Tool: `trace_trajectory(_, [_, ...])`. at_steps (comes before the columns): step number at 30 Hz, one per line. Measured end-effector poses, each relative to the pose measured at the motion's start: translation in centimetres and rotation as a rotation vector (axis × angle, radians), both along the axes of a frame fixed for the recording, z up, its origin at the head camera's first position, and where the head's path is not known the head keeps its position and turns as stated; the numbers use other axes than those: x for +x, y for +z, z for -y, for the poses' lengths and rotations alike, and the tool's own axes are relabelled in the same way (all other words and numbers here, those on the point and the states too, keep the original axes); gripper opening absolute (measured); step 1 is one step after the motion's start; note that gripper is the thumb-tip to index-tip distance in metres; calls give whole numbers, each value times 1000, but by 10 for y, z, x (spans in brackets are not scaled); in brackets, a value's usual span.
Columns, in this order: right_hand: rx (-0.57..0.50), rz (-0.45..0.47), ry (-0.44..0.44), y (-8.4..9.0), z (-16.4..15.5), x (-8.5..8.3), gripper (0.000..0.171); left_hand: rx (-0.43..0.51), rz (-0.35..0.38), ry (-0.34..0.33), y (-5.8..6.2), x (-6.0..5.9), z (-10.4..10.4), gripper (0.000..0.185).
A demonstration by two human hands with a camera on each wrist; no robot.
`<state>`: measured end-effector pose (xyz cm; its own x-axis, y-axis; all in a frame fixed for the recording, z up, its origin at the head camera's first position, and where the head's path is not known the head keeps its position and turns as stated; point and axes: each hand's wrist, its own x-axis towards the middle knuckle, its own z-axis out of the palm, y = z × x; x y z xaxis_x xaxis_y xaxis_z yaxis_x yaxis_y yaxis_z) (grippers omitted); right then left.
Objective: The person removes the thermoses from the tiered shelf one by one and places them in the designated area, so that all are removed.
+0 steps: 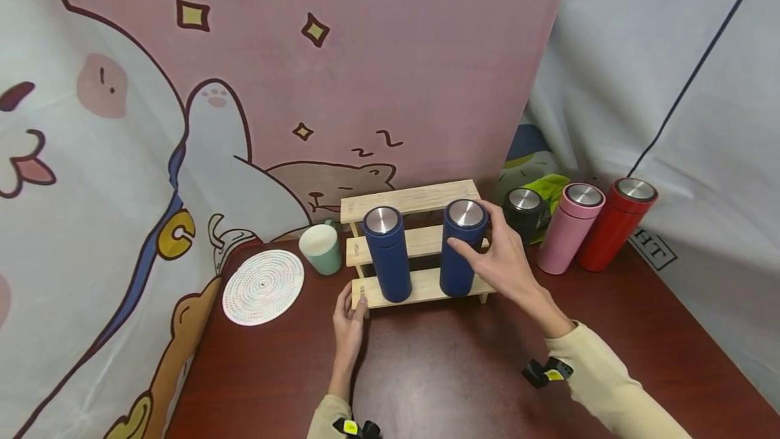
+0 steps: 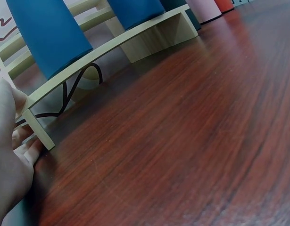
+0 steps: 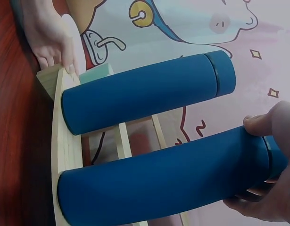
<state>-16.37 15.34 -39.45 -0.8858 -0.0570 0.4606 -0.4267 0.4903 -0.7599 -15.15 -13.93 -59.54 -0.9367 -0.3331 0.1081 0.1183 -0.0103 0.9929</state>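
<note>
Two blue thermos bottles with steel-topped lids stand upright on the lowest step of a three-step wooden rack [image 1: 420,242]. My right hand [image 1: 502,256] grips the upper part of the right blue thermos [image 1: 457,266], thumb on the near side and fingers round the far side; the right wrist view shows its base on the step. The left blue thermos [image 1: 390,266] stands apart from both hands. At the rack's front left corner, my left hand [image 1: 349,324] holds the end of the lowest step, thumb on top and fingers underneath, as the left wrist view shows.
Right of the rack stand a black thermos [image 1: 524,212], a pink thermos [image 1: 569,229] and a red thermos [image 1: 618,222], with a yellow-green item [image 1: 551,187] behind. To the left are a green mug [image 1: 323,253] and a round woven mat [image 1: 263,288]. Printed cloth hangs behind the table.
</note>
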Motion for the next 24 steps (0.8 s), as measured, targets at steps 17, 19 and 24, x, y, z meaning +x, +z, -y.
trace_trajectory(17, [63,3,-145,3,-39,27,78,-28,-4,0,-2,-1,-1,51])
trace_trajectory(19, [74,-18,-158,3,-43,30,78,-38,0,4,-1,0,-1,51])
trace_trajectory(24, [71,-8,-154,5,-55,38,77,-43,3,14,0,1,-1,50])
